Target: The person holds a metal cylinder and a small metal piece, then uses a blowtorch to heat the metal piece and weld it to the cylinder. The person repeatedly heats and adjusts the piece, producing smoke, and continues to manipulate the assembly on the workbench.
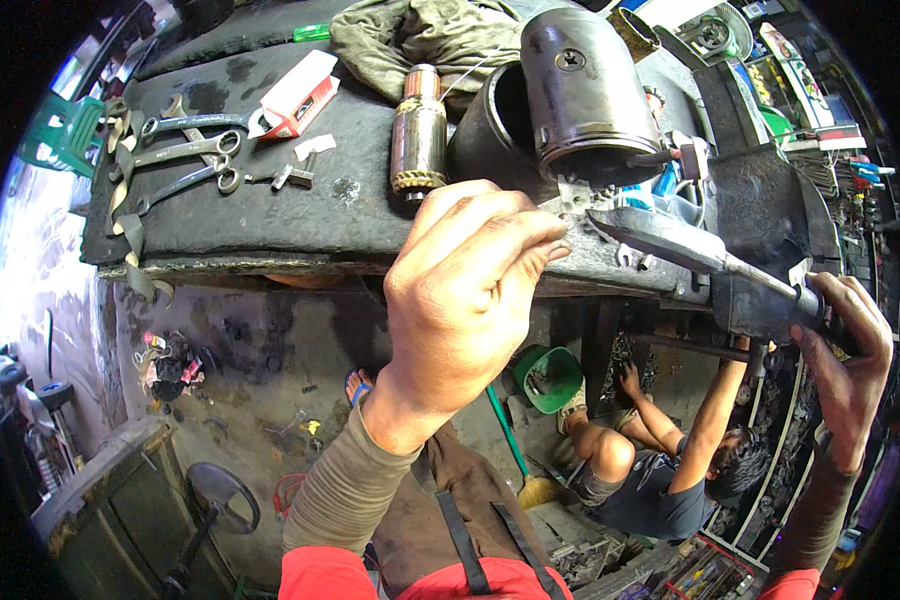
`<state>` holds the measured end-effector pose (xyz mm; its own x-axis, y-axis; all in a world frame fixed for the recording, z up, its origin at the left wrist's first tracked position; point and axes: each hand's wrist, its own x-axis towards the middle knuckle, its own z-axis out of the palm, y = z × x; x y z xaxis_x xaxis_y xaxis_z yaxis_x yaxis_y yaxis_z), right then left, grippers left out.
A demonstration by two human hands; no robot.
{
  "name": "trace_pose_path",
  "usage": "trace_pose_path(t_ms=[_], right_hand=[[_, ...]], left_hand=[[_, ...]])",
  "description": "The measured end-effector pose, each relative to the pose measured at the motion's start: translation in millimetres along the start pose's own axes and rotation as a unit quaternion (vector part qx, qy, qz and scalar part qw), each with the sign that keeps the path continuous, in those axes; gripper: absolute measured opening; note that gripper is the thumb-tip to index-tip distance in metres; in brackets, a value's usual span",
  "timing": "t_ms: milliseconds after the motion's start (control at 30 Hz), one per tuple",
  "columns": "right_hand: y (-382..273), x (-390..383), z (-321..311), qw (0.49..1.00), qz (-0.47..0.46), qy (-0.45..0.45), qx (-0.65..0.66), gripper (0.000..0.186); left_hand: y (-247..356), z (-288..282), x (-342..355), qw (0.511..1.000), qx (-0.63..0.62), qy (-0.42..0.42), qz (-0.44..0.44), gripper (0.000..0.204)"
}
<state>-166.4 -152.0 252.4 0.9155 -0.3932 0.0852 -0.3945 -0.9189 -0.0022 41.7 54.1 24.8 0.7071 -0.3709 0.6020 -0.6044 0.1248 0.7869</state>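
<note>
My left hand (465, 290) is raised at the bench's front edge, thumb and fingertips pinched together; what they hold, if anything, I cannot make out. On the right, my right hand (850, 355) grips the dark handle end of a heavy soldering iron (660, 236) with a long, pointed grey head. The iron's tip points left, close to a small metal fitting (572, 195) just past my left fingertips. Behind these stand a metal motor housing (592, 90) and a darker open cylinder (500, 125). To their left an armature with copper windings (420, 135) stands upright.
Several wrenches (185, 155), a red-and-white box (300, 95) and a crumpled cloth (420, 30) lie on the dark bench (270, 220). Below the bench, a person (660, 480) crouches at right, near a green dustpan (550, 378) and broom (538, 492). A steering wheel (252, 500) is lower left.
</note>
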Motion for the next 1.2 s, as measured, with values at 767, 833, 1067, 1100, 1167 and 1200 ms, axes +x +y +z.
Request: trace_pose_path(t_ms=[767, 833, 1067, 1100, 1167, 1200], right_hand=[[7.3, 5.6, -11.7, 0.997, -0.010, 0.010, -0.071, 0.057], [6.4, 4.1, -10.9, 0.997, 0.008, 0.009, -0.080, 0.049], [0.4, 7.0, 2.2, 0.999, 0.022, 0.029, -0.022, 0.050], [-0.4, 8.3, 3.1, 0.999, 0.021, 0.032, -0.024, 0.050], [-2.3, 9.0, 4.9, 0.999, 0.017, 0.034, -0.030, 0.050], [-3.1, 9.5, 5.0, 0.999, 0.015, 0.035, -0.033, 0.050]], left_hand=[[-0.5, -0.3, 3.3, 0.999, -0.001, 0.019, -0.034, 0.013], [-1.6, 1.1, 4.3, 0.999, 0.014, 0.021, -0.019, 0.014], [-5.1, 4.0, 6.8, 0.999, 0.045, 0.013, 0.016, 0.018], [-5.0, 4.5, 6.7, 0.999, 0.049, 0.012, 0.015, 0.018], [-5.4, 5.0, 6.8, 0.999, 0.052, 0.008, 0.016, 0.018], [-5.9, 5.7, 6.8, 0.999, 0.046, 0.007, 0.013, 0.019]])
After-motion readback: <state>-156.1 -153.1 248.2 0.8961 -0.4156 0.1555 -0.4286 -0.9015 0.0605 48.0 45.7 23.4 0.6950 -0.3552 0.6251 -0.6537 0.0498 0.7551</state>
